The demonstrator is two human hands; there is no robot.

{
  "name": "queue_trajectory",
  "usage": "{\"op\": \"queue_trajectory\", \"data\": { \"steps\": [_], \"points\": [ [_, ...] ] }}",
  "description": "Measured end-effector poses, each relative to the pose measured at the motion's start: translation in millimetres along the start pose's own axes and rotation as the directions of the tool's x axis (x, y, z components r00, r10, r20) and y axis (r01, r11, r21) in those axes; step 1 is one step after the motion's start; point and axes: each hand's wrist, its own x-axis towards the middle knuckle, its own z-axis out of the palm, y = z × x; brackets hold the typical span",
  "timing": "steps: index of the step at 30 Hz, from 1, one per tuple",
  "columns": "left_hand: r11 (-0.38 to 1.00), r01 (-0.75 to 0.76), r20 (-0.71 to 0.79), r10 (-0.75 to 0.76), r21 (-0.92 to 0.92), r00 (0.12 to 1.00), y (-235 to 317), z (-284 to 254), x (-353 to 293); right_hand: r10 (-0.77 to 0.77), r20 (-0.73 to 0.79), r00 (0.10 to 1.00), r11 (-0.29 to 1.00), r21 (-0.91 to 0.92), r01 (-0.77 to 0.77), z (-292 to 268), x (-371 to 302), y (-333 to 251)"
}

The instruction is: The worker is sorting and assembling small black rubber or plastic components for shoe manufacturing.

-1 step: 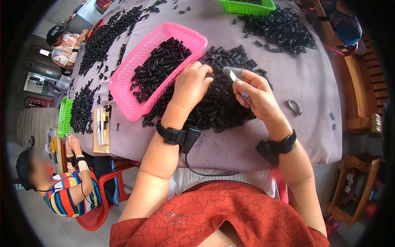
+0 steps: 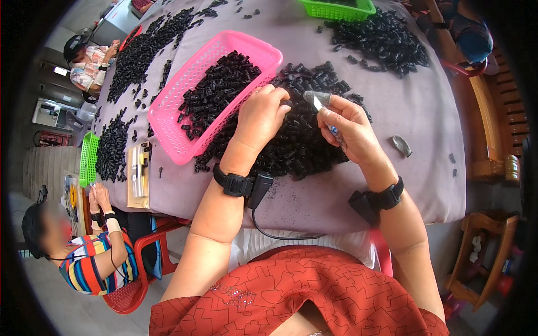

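My left hand [image 2: 262,116] is over the near edge of the black heap, its fingers curled together on a small black plastic piece [image 2: 287,103] that shows at the fingertips. My right hand [image 2: 348,124] grips a small knife [image 2: 333,130] with a bare metal blade angled up and left. A grey fabric cover [image 2: 315,97] sits on its index fingertip. Beneath both hands spreads a heap of small black plastic parts [image 2: 300,148]. Just left of my left hand stands a pink perforated basket [image 2: 269,53], partly filled with similar black parts.
A loose grey finger cover [image 2: 400,146] lies on the cloth-covered table [image 2: 423,193] at the right. More black piles lie at the far right [image 2: 384,42] and left. Green baskets [image 2: 339,9] stand beyond. A tray with tools [image 2: 138,176] sits left. Other people work around the table.
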Motion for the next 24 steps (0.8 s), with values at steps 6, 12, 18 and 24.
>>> {"op": "queue_trajectory", "data": {
  "steps": [6,12,18,24],
  "points": [
    [0.983,0.105,0.005,-0.105,-0.148,0.994,1,-1,2,0.01,-0.008,1.0,1.0,0.007,-0.01,1,-1,-2],
    [0.364,0.362,0.262,-0.294,-0.858,0.919,9,-4,4,-0.022,-0.031,0.999,1.0,0.001,0.022,3,-2,-5],
    [0.091,0.457,0.436,-0.182,-0.885,0.881,20,1,0,-0.035,-0.051,0.998,0.999,-0.023,0.033,2,-2,-3],
    [0.108,0.498,0.486,-0.118,-0.861,0.866,26,-3,0,-0.033,-0.072,0.997,0.999,-0.032,0.031,6,-2,-6]
  ]
}}
